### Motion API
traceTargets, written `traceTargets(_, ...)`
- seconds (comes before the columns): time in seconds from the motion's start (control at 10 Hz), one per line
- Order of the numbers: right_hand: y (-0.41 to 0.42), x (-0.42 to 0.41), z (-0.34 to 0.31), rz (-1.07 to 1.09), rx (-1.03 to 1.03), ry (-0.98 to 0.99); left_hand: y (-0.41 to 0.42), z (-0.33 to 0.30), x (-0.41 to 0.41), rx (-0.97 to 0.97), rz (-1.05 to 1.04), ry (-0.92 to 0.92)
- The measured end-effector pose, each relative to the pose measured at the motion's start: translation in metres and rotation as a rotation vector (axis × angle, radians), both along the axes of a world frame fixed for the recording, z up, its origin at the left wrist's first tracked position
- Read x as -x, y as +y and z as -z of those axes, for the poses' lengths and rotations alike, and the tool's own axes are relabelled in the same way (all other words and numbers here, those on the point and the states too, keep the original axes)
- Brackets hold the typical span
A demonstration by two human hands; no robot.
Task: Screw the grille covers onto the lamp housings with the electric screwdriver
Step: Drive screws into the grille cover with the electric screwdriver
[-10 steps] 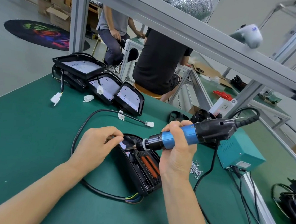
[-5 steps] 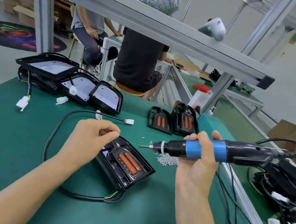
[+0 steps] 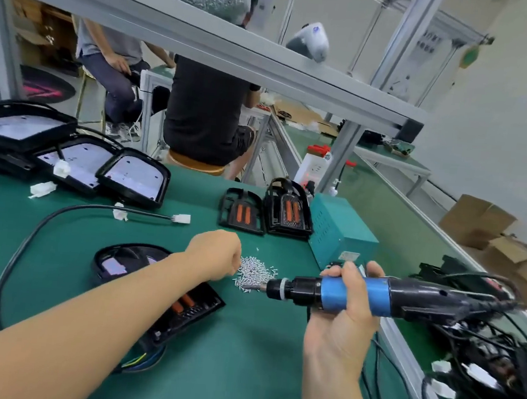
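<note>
Toward the bench's (image 3: 58,244) near-left part lies a lamp housing (image 3: 139,271) with its grille cover (image 3: 187,307), partly hidden under the left forearm. The left hand (image 3: 215,254) reaches the screw pile (image 3: 253,270) mid-bench; its fingers are hidden, so whether they pinch anything cannot be told. The right hand (image 3: 345,307) grips the electric screwdriver (image 3: 356,293) level, bit just beside the pile. Spare grille covers (image 3: 265,214) sit nearer the far edge.

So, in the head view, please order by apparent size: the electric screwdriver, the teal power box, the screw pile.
1. electric screwdriver, though nearest the camera, which may exaggerate it
2. teal power box
3. screw pile
</note>
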State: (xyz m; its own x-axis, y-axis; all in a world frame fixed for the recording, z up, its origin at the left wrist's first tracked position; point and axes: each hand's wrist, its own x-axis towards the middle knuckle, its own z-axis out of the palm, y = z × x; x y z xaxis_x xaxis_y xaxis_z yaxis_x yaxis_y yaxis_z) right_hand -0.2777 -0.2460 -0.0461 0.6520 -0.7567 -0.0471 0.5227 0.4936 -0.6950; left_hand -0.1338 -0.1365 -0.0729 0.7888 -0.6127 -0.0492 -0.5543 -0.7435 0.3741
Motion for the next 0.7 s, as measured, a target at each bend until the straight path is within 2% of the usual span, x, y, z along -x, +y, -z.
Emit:
traceTargets(0.1, -0.001, 0.009, 0.001, 0.174, 0.082, -0.093, -0.005, 0.008, 0.001, -0.092, 0.0, -0.024)
traceTargets(0.2, -0.003, 0.014, -0.002, 0.225, 0.11, -0.081, -0.007, 0.012, 0.002, -0.16, -0.01, -0.077)
traceTargets(0.4, -0.007, 0.014, 0.001, 0.197, 0.101, -0.081, -0.006, 0.012, 0.002, -0.242, 0.015, -0.175)
traceTargets(0.5, -0.006, 0.017, -0.005, 0.163, 0.086, -0.132, 0.006, 0.0, 0.006, 0.027, 0.002, -0.016)
traceTargets(0.6, -0.005, 0.023, -0.016, 0.09, 0.021, -0.266, 0.034, -0.013, 0.018, 0.52, 0.013, 0.312)
traceTargets(0.7, -0.001, 0.028, -0.027, 0.013, -0.004, -0.395, 0.066, -0.018, 0.04, 0.829, 0.042, 0.505)
